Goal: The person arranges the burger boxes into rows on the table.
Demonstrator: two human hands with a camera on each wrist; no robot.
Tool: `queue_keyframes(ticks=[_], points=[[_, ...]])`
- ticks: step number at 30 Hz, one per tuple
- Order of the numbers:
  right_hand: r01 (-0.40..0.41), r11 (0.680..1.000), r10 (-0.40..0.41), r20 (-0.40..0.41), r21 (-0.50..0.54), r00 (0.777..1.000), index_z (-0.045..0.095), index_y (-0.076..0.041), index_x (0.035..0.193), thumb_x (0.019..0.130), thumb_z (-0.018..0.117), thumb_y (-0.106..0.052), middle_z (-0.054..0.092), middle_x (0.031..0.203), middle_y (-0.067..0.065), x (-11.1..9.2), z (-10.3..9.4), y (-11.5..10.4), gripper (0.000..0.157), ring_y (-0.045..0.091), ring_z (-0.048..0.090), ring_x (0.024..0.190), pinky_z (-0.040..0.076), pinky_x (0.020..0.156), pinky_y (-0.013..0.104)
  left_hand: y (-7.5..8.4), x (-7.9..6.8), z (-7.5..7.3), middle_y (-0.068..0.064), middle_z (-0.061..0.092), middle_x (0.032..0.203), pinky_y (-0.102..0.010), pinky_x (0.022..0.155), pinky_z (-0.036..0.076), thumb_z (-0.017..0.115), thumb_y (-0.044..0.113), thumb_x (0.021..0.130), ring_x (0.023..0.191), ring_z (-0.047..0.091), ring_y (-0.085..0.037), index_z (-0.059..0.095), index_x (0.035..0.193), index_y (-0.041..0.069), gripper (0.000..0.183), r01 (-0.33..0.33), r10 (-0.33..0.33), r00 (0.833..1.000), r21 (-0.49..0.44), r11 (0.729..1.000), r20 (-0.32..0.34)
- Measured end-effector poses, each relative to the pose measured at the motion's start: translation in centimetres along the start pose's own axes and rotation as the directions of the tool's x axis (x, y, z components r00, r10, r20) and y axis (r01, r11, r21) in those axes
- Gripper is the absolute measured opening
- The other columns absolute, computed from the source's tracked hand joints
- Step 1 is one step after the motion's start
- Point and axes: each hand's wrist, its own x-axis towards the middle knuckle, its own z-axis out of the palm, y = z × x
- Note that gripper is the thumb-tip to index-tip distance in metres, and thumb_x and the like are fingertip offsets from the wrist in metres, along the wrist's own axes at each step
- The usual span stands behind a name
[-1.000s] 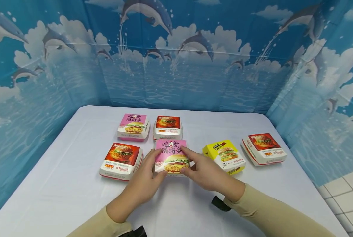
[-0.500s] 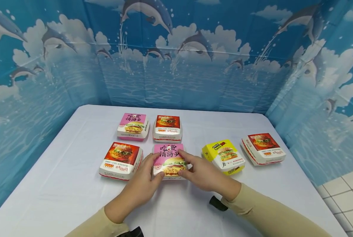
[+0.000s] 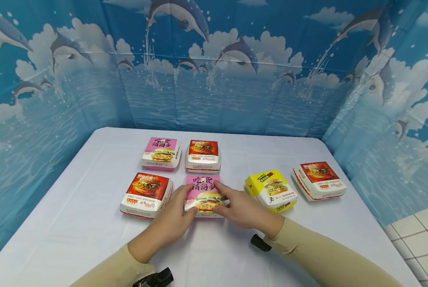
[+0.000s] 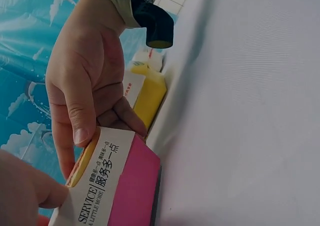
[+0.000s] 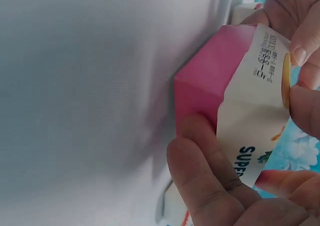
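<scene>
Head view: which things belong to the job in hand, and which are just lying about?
In the job: near pink box, left hand, right hand (both holding it).

Apparently lying about, since unheld: far pink box, yellow box, left red-topped box, middle red-topped box, right red-topped box.

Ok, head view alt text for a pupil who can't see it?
A person's left hand and right hand hold a pink burger box on a white tablecloth; nearby are another pink box, a yellow box and three red-and-white boxes.
</scene>
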Motion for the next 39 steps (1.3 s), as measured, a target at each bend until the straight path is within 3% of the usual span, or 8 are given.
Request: queue_keyframes(ticks=[4,8,11,13,24,39], points=[[-0.012,1.000,0.013,0.022,-0.019,1.000,0.033,-0.027,0.167,0.097,0.076,-0.039,0.067,0.141,0.007,0.5,0.2,0.3,0.083,0.017,0.061,0.100,0.055,0.081,0.030,-0.3,0.4,0.1,-0.023,0.034,0.168,-0.066,0.124,0.029,0.064,0.025,0.104,0.156,0.034,-0.043,0.037,0.163,0.012,0.066,0.027,-0.029,0.999,0.048,0.998,0.029],[-0.017,0.998,0.018,0.021,-0.057,1.000,0.034,-0.028,0.166,0.097,0.075,-0.044,0.053,0.160,0.011,0.7,0.4,0.5,0.081,0.025,0.061,0.131,0.056,0.106,0.045,-0.7,0.9,0.2,-0.021,0.037,0.167,-0.064,0.124,0.031,0.062,0.029,0.106,0.155,0.038,-0.041,0.040,0.161,0.011,0.063,0.042,-0.046,0.998,0.087,0.995,0.048],[-0.013,0.996,0.015,0.022,-0.086,1.000,0.034,-0.027,0.166,0.098,0.073,-0.046,0.034,0.172,0.012,0.8,0.4,0.4,0.081,0.033,0.041,0.155,0.041,0.121,0.056,-0.8,1.2,0.2,-0.019,0.039,0.166,-0.061,0.125,0.032,0.063,0.030,0.105,0.154,0.039,-0.039,0.040,0.160,0.009,0.063,0.041,-0.046,0.998,0.110,0.993,0.051],[-0.007,0.995,0.009,0.026,-0.101,1.000,0.033,-0.026,0.167,0.098,0.072,-0.046,0.026,0.174,0.013,0.8,0.4,0.4,0.081,0.033,0.032,0.160,0.036,0.124,0.057,-0.8,1.3,0.2,-0.020,0.040,0.165,-0.060,0.125,0.033,0.064,0.030,0.105,0.154,0.040,-0.039,0.041,0.160,0.008,0.063,0.034,-0.040,0.998,0.124,0.992,0.050],[0.010,0.997,-0.008,0.039,-0.071,0.999,0.030,-0.023,0.168,0.100,0.070,-0.043,0.023,0.175,0.009,0.9,0.8,0.6,0.081,0.030,0.030,0.160,0.034,0.126,0.052,-0.6,1.3,0.2,-0.022,0.044,0.161,-0.059,0.124,0.035,0.066,0.028,0.104,0.152,0.042,-0.038,0.042,0.157,0.005,0.063,0.029,-0.036,0.998,0.141,0.990,0.048],[0.012,0.999,-0.010,0.041,-0.050,0.999,0.029,-0.022,0.168,0.101,0.070,-0.041,0.023,0.175,0.012,0.8,0.9,0.5,0.081,0.033,0.031,0.159,0.035,0.125,0.054,-0.5,1.2,0.1,-0.023,0.043,0.162,-0.062,0.122,0.035,0.066,0.027,0.104,0.153,0.041,-0.040,0.042,0.157,0.007,0.062,0.046,-0.053,0.997,0.126,0.991,0.056]])
